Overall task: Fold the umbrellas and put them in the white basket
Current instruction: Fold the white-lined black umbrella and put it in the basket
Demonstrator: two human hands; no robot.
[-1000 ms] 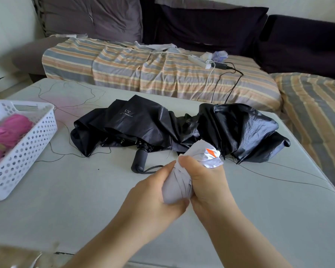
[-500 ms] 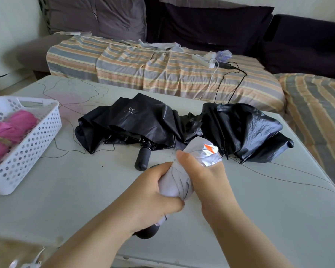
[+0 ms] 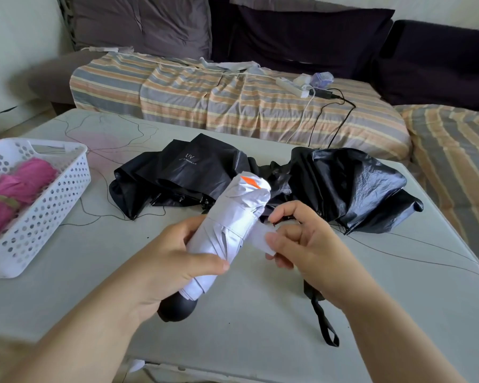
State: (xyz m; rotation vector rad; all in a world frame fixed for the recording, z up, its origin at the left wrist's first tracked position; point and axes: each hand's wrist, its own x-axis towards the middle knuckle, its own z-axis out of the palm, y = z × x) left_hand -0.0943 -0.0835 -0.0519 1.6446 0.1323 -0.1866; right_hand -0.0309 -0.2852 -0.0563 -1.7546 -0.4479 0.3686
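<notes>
Sofa cushions in dark grey and a striped orange-and-grey throw [image 3: 233, 103] fill the upper part of the frame, behind the pale grey table [image 3: 260, 313] where the folding is done. Across the table's middle sprawl two loose black fabric umbrellas [image 3: 202, 172], canopies slack and unrolled, so they look to be waiting their turn. At the left edge stands the white perforated plastic basket [image 3: 53, 205], near at hand, with a rolled pink umbrella [image 3: 20, 189] already lying inside it.

Low in the centre, held up off the table, is the white folding umbrella with a black round handle [image 3: 233, 225], its canopy gathered into a tight roll. The left hand [image 3: 161, 261] is curled round the lower part of the roll, thumb across the front, probably to keep the pleats from springing loose. The right hand [image 3: 302, 241] pinches the white closure strap [image 3: 263, 239] between thumb and fingertips just beside the roll, pulled out to the right, most likely ready to wrap round and fasten. A black wrist strap [image 3: 324, 322] trails on the table under the right forearm; whose handle it belongs to I cannot tell.
</notes>
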